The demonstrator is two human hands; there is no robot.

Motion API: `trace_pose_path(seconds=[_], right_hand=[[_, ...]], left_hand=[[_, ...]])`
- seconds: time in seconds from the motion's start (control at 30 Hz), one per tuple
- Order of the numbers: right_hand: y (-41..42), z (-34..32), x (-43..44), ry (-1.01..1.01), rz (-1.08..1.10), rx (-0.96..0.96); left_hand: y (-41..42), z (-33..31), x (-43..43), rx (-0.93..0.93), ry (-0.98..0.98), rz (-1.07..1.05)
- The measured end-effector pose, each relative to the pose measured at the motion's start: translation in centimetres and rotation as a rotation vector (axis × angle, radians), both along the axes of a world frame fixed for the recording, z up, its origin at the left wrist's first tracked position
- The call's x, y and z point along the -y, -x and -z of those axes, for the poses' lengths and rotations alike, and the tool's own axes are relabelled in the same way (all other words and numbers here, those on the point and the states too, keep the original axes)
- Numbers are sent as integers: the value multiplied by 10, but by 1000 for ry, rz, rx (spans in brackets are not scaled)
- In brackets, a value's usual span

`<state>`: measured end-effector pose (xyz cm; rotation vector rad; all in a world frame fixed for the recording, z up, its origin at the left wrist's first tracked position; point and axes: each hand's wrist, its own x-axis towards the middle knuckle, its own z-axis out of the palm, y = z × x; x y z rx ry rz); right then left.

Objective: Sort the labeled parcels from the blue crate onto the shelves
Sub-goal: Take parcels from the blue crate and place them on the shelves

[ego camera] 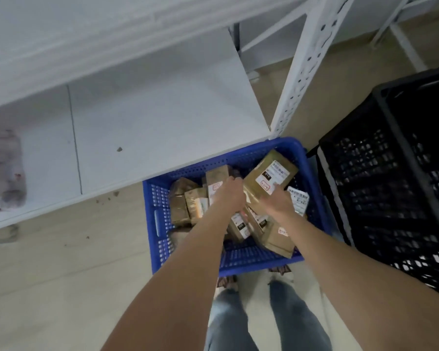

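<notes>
Left hand point(230, 196) fingers curled over the top of upright brown parcel point(214, 177), mid far edge of blue crate point(160, 198). Right hand point(276, 205) fingers on large flat parcel point(269, 171) tilted in crate's far right corner; can't tell if grasping. Other labeled parcels point(195, 203) piled inside. Crate's far edge under white shelf point(162, 110); black crate point(380, 173) just right.

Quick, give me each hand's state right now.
Left hand: grips the upright brown parcel.
Right hand: touches the large labeled parcel; grip cannot be told.
</notes>
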<state>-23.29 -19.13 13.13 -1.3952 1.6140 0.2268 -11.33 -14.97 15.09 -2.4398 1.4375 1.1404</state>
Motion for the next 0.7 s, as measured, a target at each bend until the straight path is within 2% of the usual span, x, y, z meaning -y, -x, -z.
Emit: trace_pose_path(seconds=[0.23, 0.4, 0.53, 0.6, 0.7], right_hand=[[-6, 101, 22, -186, 283, 35], [-13, 149, 35, -248, 446, -26], [-14, 169, 35, -228, 414, -95], [-15, 174, 30, -213, 370, -67], [-21, 169, 19, -241, 266, -18]], left_hand=[[14, 99, 27, -74, 6, -176], [12, 151, 40, -112, -31, -104], [6, 169, 38, -100, -67, -115], [-3, 170, 29, -62, -100, -167], [-20, 160, 5, -123, -126, -444]])
